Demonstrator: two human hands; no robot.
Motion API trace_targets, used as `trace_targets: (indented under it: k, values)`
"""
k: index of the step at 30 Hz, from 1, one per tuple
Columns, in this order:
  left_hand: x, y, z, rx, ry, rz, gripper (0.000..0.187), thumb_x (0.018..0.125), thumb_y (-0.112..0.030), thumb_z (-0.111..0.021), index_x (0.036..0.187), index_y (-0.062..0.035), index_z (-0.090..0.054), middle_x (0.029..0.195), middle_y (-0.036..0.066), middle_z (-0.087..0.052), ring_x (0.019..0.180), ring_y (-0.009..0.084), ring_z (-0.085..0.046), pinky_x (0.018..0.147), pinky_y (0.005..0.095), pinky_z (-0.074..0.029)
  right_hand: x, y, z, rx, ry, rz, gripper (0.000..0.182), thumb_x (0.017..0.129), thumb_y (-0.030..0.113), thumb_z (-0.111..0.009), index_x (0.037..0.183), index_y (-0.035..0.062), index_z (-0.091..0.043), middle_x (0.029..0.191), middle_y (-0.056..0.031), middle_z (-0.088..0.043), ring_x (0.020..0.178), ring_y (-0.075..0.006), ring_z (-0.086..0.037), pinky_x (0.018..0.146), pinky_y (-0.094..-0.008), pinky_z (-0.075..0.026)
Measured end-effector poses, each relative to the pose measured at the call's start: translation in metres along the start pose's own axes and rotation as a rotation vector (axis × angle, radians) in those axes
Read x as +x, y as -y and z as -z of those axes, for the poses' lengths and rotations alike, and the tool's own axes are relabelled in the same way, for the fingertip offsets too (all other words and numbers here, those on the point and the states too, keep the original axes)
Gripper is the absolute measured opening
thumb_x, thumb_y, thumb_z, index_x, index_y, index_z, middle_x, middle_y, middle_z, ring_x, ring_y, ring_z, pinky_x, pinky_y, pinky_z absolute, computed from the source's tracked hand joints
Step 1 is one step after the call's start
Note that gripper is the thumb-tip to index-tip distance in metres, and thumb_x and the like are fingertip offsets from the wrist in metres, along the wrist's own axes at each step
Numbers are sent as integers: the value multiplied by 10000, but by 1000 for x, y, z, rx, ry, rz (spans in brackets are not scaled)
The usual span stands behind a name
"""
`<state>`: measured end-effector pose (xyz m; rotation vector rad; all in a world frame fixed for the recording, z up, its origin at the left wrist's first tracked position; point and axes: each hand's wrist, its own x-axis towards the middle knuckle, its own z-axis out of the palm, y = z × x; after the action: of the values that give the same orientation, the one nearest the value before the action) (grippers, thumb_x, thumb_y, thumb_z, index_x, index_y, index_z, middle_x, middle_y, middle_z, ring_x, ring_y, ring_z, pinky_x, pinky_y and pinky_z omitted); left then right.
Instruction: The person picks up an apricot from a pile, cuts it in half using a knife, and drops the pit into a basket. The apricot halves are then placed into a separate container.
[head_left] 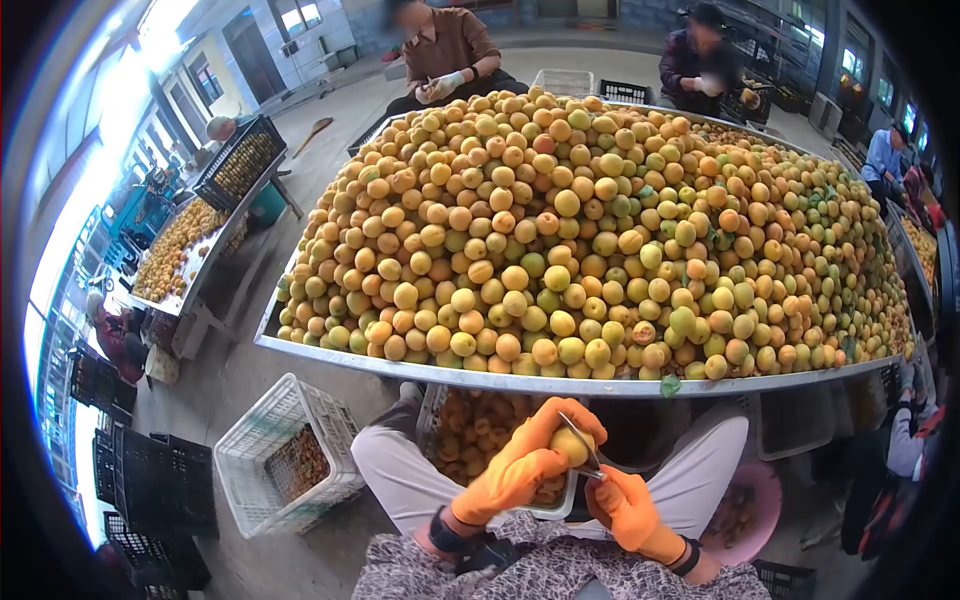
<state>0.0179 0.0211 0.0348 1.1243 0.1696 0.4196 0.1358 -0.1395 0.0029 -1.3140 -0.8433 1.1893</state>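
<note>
My left hand (515,465), in an orange glove, is closed around a yellow apricot (568,448) above my lap. In my right hand (635,512), also gloved in orange, is a small knife (583,438), its blade lying against the apricot. The fingers partly cover both the fruit and the handle. Below my hands, between my knees, stands a crate (432,408) holding orange fruit pieces (480,425) that look like apricot halves. Just ahead, a large heap of apricots (560,250) fills a metal-rimmed table (480,380).
A white crate (235,480) with small brown bits inside stands at my left. To my right is a pink basin (768,500), partly behind my leg. Black crates (150,480) are stacked far left. Two people (450,50) sit across the table; others work at both sides.
</note>
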Motion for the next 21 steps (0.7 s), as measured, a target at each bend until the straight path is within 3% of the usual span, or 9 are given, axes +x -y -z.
trace_targets:
  k: [3,5,7,10,13,15,16,19,21]
  values:
    - [3,-18,0,157,159,59,506,804,-316,-610,1182,-6,-477,1102,156,-558,965,213,-564,870,337,-477,0,7,3,1,75,14,502,982,483,-469,820,10,-514,559,9,-438,517,-83,-386,482,-255,-303]
    - [5,-9,-20,-269,3,-4,599,807,-384,-695,1200,12,-479,1100,163,-569,990,220,-581,899,348,-484,1,15,-1,-10,34,120,548,963,533,-467,792,14,-502,566,16,-440,518,-81,-379,485,-250,-299]
    - [-6,1,-23,-357,82,103,778,800,-424,-759,1350,7,-418,1185,137,-571,1105,226,-571,952,343,-462,5,7,0,-43,0,220,579,952,566,-454,795,11,-504,575,15,-450,525,-89,-401,494,-252,-327]
    - [-18,-3,-30,-389,2,62,727,841,-362,-737,1372,15,-415,1191,122,-576,1106,212,-575,952,336,-464,5,14,4,-147,-4,349,573,964,552,-435,809,6,-512,592,-4,-478,529,-109,-432,506,-259,-366]
    - [-17,-24,-12,-14,64,7,677,808,-304,-785,1299,58,-492,1204,139,-589,1028,220,-608,891,316,-490,2,8,21,-239,141,245,580,969,546,-431,912,-17,-558,614,-11,-497,533,-115,-441,503,-259,-361]
    - [-1,-48,6,766,301,27,702,803,-326,-785,1310,54,-484,1171,122,-597,1014,203,-599,884,308,-486,4,4,23,-235,165,199,574,971,536,-432,950,-21,-566,614,-15,-502,531,-117,-448,499,-264,-361]
    - [3,-47,10,768,301,25,702,803,-326,-785,1310,54,-484,1171,122,-597,1014,203,-599,884,308,-486,4,3,23,-230,180,154,570,973,527,-433,988,-25,-574,614,-19,-507,530,-119,-456,495,-269,-360]
    - [7,-36,6,651,397,-34,696,798,-335,-782,1303,48,-495,1153,119,-609,1038,193,-594,923,309,-473,4,3,6,-165,36,313,547,974,506,-442,954,-23,-581,595,-33,-506,518,-118,-463,492,-274,-367]
    - [-8,-11,-18,-153,143,133,703,797,-369,-779,1296,44,-505,1145,125,-618,1064,197,-593,958,321,-459,11,1,0,-114,-14,396,539,975,499,-443,945,-21,-581,590,-38,-503,511,-122,-462,492,-275,-371]
